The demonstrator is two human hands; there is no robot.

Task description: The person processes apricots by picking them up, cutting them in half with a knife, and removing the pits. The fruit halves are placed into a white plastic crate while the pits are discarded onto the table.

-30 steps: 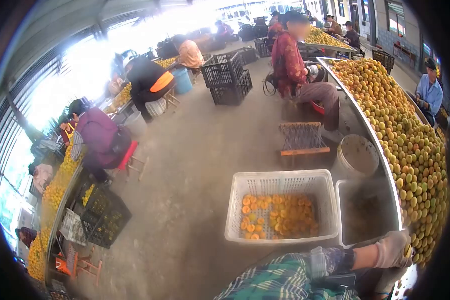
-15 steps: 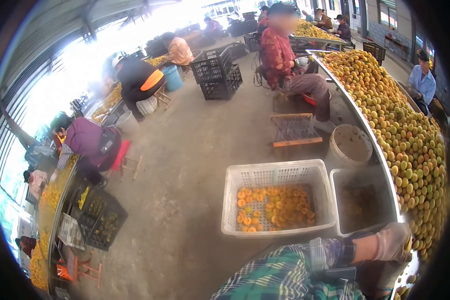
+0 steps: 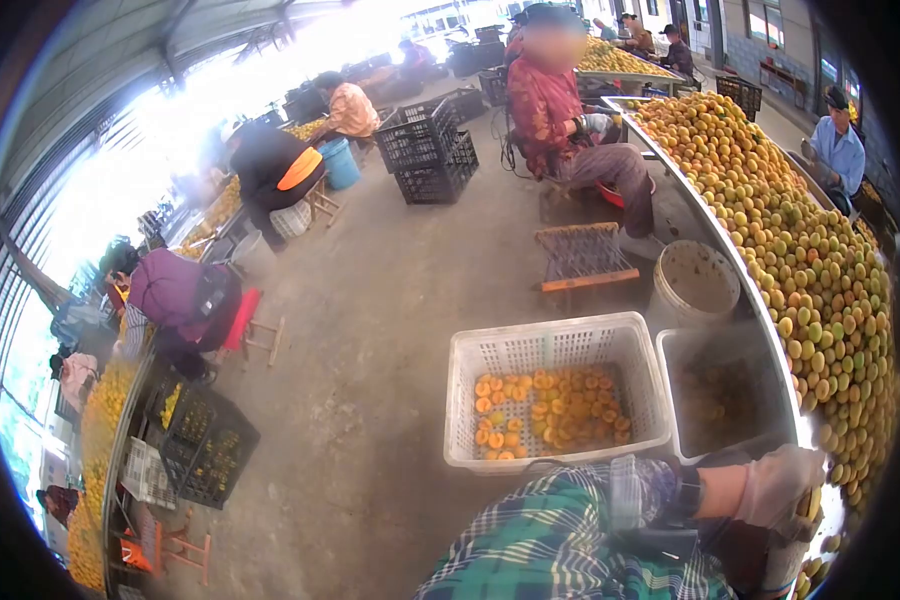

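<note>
My left hand (image 3: 778, 487), in a pale glove below a plaid sleeve (image 3: 540, 530), is at the table's near edge. Its fingers are closed round a yellowish apricot (image 3: 812, 503), only partly visible. Just below it, my right hand (image 3: 785, 565) shows as a grey gloved shape, its fingers largely hidden. The heap of whole apricots (image 3: 800, 270) lies beside both hands. Left of them, a white crate (image 3: 460, 400) on the floor holds halved apricots (image 3: 570, 405). Against it stands a grey tub (image 3: 675, 400) with dark contents.
A whitish bucket (image 3: 660, 300) and a small stool (image 3: 587, 255) stand beyond the crate. A seated person in red (image 3: 545, 110) works farther along the table. Stacked black crates (image 3: 430, 150) stand mid-floor. More people sit along the left-hand table (image 3: 120, 450).
My left hand has turned and its fingers now point down more, showing the yellowish apricot. My right hand shows a little more below it. The view has shifted slightly.
</note>
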